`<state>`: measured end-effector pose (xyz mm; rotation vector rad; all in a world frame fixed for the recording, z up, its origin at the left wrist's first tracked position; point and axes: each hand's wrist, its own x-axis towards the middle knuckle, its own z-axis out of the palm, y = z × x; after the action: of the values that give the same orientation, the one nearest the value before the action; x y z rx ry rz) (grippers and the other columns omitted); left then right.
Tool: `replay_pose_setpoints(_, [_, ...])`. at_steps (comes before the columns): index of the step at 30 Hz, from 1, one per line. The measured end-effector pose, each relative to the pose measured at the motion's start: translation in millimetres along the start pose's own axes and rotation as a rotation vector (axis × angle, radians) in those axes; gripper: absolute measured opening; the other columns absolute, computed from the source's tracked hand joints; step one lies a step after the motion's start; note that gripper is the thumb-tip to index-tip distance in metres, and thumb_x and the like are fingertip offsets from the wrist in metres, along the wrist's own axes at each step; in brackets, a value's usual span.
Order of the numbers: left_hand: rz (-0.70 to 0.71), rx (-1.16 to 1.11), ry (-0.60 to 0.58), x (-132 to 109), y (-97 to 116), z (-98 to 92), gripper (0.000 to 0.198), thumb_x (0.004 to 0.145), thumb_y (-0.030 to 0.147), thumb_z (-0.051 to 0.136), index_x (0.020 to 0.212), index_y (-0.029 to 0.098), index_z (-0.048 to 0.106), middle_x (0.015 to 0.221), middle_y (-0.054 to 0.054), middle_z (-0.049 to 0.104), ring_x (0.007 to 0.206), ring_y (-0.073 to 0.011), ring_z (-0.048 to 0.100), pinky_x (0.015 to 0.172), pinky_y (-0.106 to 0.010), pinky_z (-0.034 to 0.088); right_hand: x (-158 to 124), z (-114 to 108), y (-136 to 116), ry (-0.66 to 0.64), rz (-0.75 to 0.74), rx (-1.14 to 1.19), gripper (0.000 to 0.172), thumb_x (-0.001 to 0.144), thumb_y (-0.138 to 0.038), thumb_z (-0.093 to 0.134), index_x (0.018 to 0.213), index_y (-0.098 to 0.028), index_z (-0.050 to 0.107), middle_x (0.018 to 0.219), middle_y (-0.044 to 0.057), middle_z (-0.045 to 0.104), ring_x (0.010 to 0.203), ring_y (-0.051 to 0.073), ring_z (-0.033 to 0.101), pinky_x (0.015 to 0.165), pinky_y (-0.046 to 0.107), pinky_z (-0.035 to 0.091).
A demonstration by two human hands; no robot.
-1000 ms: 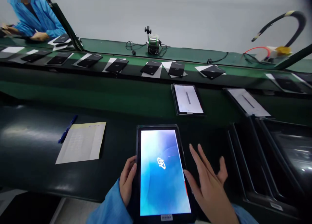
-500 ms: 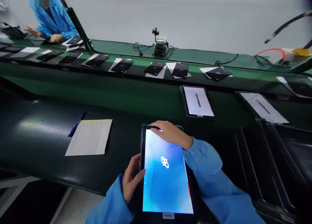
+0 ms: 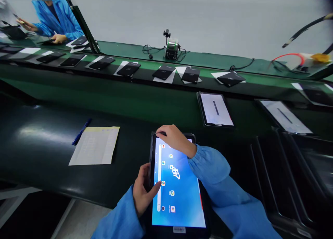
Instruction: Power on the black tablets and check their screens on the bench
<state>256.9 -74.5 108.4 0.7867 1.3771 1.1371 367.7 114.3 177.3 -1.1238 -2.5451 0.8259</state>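
- Far left, top corner: a co-worker in a blue smock [image 3: 56, 19] sits at the far side of the line, hands on dark items; details are too small to read.
- Along the green conveyor belt [image 3: 109, 93]: a row of flat black devices, each lying on a white sheet [image 3: 128, 69], runs left to right across the whole view.
- Near bench, left: a blue pen [image 3: 81, 131] lies just beside a pale yellow-edged printed paper form [image 3: 95, 145]; the two are close but contact cannot be confirmed.
- Left hand [image 3: 144, 192]: clamped on the left edge of the black-framed tablet with a lit blue screen [image 3: 178, 187]; the thumb lies over onto the glass beside a white vertical slider bar.
- The tablet lies on the dark bench directly in front of the person, long side running away from them, showing app icons and a white logo.
- Right hand [image 3: 175, 139]: laid over the tablet's far top edge, fingers curled down together on the upper left corner; blue sleeve crosses the screen's right side.
- Centre rear: a small camera on a stand with cables [image 3: 170, 46] stands on the far green ledge.
- Right of centre: a second tablet with a white screen [image 3: 215, 109] lies on the belt's near slope, well apart from the hands.
- Far right: a third white-screened tablet [image 3: 284, 111] lies above dark empty-looking trays [image 3: 293, 176].
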Motion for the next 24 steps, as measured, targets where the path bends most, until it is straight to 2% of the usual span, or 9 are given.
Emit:
replay_pose_setpoints(5, [0.000, -0.021, -0.028, -0.4, 2.2, 1.4, 0.054, 0.079, 0.045, 0.066, 0.119, 0.021, 0.040, 0.118, -0.010, 0.062, 0.108, -0.0257, 0.060, 0.091, -0.039, 0.050, 4.1, 2.3, -1.8, 0.015, 0.037, -0.018, 0.013, 0.088, -0.013, 0.058, 0.089, -0.016, 0.071, 0.093, 0.003, 0.071, 0.089, 0.017, 0.065, 0.081, 0.025, 0.046])
replay_pose_setpoints(9, [-0.006, 0.063, -0.050, -0.4, 3.7, 0.8, 0.055, 0.080, 0.046, 0.066, 0.121, 0.022, 0.038, 0.119, -0.010, 0.061, 0.107, -0.0258, 0.060, 0.091, -0.040, 0.051, 7.7, 4.9, -2.5, 0.028, 0.073, -0.065, 0.011, 0.087, -0.014, 0.060, 0.084, -0.018, 0.070, 0.088, 0.003, 0.071, 0.084, 0.019, 0.064, 0.072, 0.027, 0.044])
replay_pose_setpoints(12, [-0.002, -0.001, -0.051, -0.2, 3.6, -1.3, 0.053, 0.080, 0.047, 0.065, 0.120, 0.022, 0.041, 0.115, -0.008, 0.061, 0.103, -0.0247, 0.060, 0.090, -0.039, 0.049, 9.5, 6.3, -2.7, 0.027, 0.065, -0.104, 0.011, 0.086, -0.014, 0.060, 0.080, -0.016, 0.069, 0.084, 0.004, 0.071, 0.080, 0.020, 0.064, 0.067, 0.029, 0.040])
replay_pose_setpoints(15, [-0.025, -0.105, -0.001, 1.0, 4.0, -4.5, 0.038, 0.083, 0.052, 0.056, 0.108, 0.024, 0.050, 0.092, -0.003, 0.061, 0.083, -0.0208, 0.059, 0.075, -0.034, 0.049, 9.5, 6.8, -3.0, 0.025, 0.021, -0.130, 0.013, 0.088, -0.013, 0.059, 0.078, -0.016, 0.066, 0.086, 0.004, 0.070, 0.083, 0.019, 0.063, 0.073, 0.030, 0.038])
replay_pose_setpoints(18, [-0.056, -0.088, 0.037, 2.8, 5.8, -6.5, 0.032, 0.085, 0.056, 0.050, 0.081, 0.024, 0.054, 0.067, 0.000, 0.048, 0.062, -0.0181, 0.049, 0.058, -0.032, 0.043, 6.9, 5.3, -4.6, 0.051, -0.014, -0.136, 0.013, 0.089, -0.012, 0.059, 0.077, -0.017, 0.063, 0.089, 0.002, 0.069, 0.089, 0.018, 0.062, 0.083, 0.032, 0.036])
replay_pose_setpoints(21, [-0.077, -0.062, 0.032, 3.9, 7.3, -6.7, 0.038, 0.083, 0.060, 0.050, 0.069, 0.025, 0.055, 0.068, -0.003, 0.051, 0.067, -0.0218, 0.051, 0.063, -0.035, 0.045, -4.2, -1.9, -9.4, 0.091, -0.038, -0.127, 0.012, 0.089, -0.012, 0.060, 0.078, -0.017, 0.062, 0.089, 0.000, 0.068, 0.091, 0.017, 0.061, 0.089, 0.035, 0.035])
replay_pose_setpoints(24, [-0.086, 0.000, 0.047, 3.7, 6.2, -6.9, 0.041, 0.080, 0.065, 0.050, 0.071, 0.026, 0.058, 0.065, -0.004, 0.053, 0.062, -0.0229, 0.052, 0.056, -0.035, 0.044, -38.1, -16.4, -17.2, 0.139, -0.100, -0.114, 0.011, 0.092, -0.014, 0.057, 0.082, -0.018, 0.060, 0.089, -0.001, 0.067, 0.090, 0.015, 0.061, 0.098, 0.036, 0.034])
